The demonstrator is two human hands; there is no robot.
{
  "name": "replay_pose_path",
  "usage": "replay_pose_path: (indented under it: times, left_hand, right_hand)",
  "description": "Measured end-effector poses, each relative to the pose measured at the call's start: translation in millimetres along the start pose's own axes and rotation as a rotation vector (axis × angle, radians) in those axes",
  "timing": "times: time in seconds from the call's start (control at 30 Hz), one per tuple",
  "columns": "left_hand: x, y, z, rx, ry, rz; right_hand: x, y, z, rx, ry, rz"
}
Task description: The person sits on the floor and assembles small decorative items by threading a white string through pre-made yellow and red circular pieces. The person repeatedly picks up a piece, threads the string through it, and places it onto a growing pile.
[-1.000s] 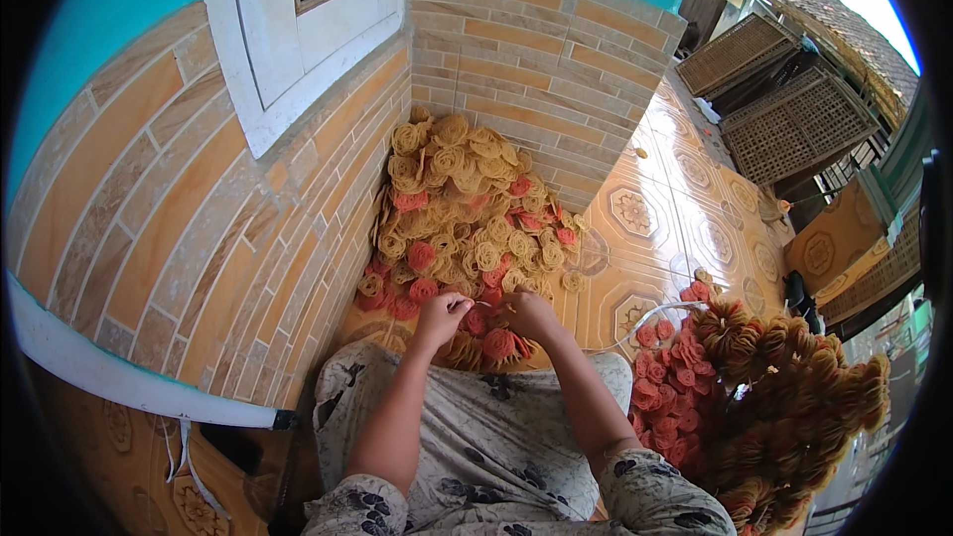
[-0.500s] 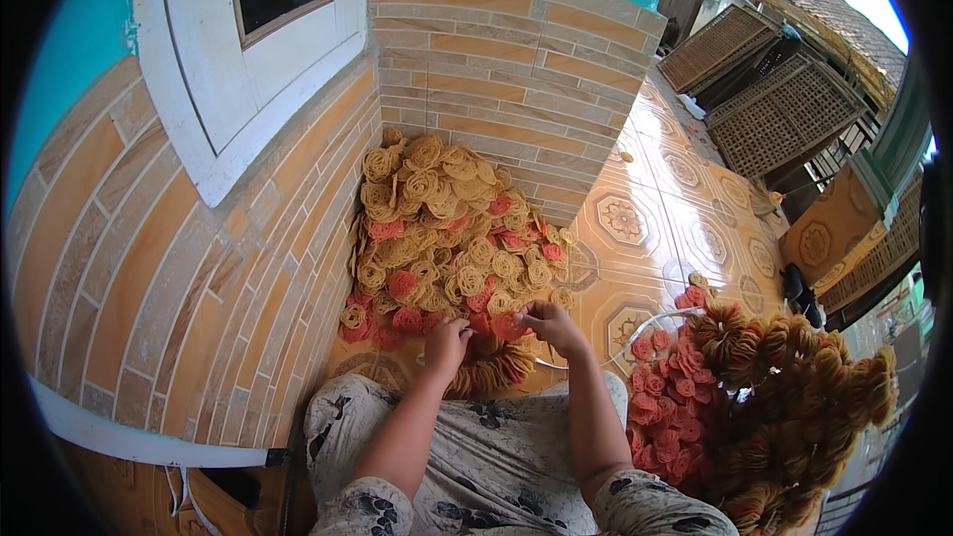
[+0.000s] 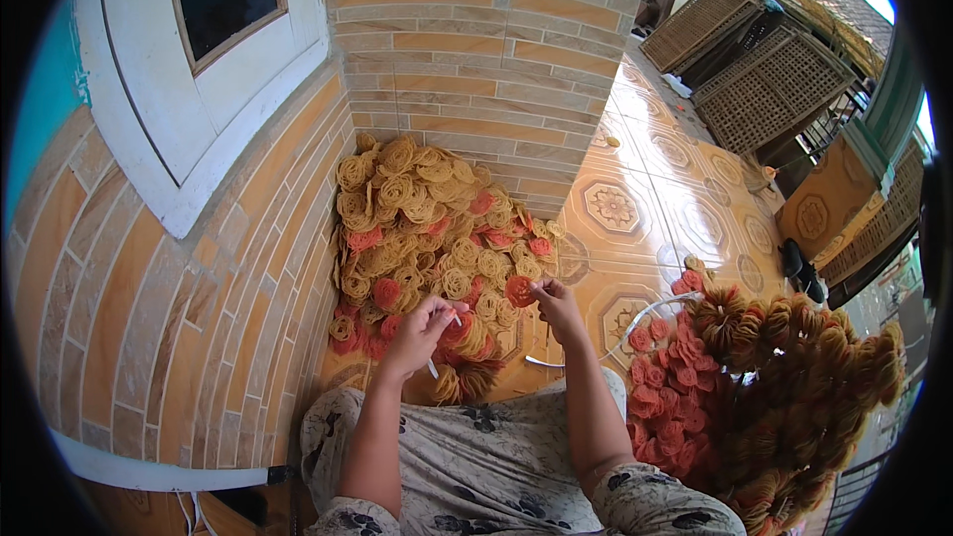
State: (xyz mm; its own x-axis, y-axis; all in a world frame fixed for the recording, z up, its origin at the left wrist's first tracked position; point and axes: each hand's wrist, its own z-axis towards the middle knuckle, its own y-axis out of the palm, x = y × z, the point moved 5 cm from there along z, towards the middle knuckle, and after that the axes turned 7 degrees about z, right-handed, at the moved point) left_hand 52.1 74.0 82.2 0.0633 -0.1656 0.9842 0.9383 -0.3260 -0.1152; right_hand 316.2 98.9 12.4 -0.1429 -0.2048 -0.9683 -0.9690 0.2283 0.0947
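Head view. Both forearms up from the lower edge, over a lap in grey flowered cloth (image 3: pixel 496 467), elbows bent, wrists meeting in front of the knees.

Left hand (image 3: pixel 422 328): raised, knuckles toward camera, fingers curled shut, pinching a thin pale stick (image 3: pixel 444 337) that pokes out below the fist. Red cracker discs just under and right of the fingertips; contact with them unclear.

Right hand (image 3: pixel 558 306): forearm angled up and inward, fingers closed in a pinch on a red disc (image 3: pixel 519 290), held at the left of the fingertips, above the floor. Disc round, frilly, lifted clear of the heap (image 3: pixel 427 228), near its right edge.

Heap: yellow and red coiled discs, piled in the corner where the side wall (image 3: pixel 199 308) meets the back brick wall (image 3: pixel 486 79), directly ahead of both hands, lower edge reaching to the left hand. Small brown bundle (image 3: pixel 462 379) at the lap's edge, between the wrists.

Right of the right arm: second pile (image 3: pixel 774 367), red discs nearest the arm, brown-yellow bunches farther out, well apart from the corner heap. White hoop-like rim (image 3: pixel 635 323) on the patterned tile floor (image 3: pixel 655 199) between right hand and that pile.

White window frame (image 3: pixel 149 109) upper left. Woven lattice panels (image 3: pixel 754 69) upper right.
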Motion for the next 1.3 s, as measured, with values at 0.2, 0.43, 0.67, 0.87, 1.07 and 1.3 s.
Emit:
replay_pose_path:
  times: [0.2,0.43,0.67,0.87,1.07,1.3]
  left_hand:
    - [73.2,-18.3,-29.8,-0.139,-0.252,-0.048]
    - [88.3,0.7,-43.8,-0.378,-0.091,0.027]
    - [-6.4,17.9,-14.8,-0.345,-0.478,-0.118]
    - [-70.0,37.6,-1.7,-0.190,-0.389,-0.084]
    - [-82.3,53.9,-3.1,0.015,-0.417,-0.325]
    - [-82.4,52.5,-2.0,0.042,-0.530,-0.356]
  right_hand:
    - [-2.6,4.0,-4.2,-0.068,0.044,0.143]
    - [3.1,4.0,-6.8,-0.033,0.035,0.118]
    - [15.1,14.9,4.1,-0.045,-0.031,-0.021]
    - [30.9,29.4,15.4,-0.082,-0.142,-0.090]
    - [27.5,43.7,8.3,-0.127,-0.129,0.031]
    - [8.9,59.2,-10.6,-0.223,-0.151,0.094]
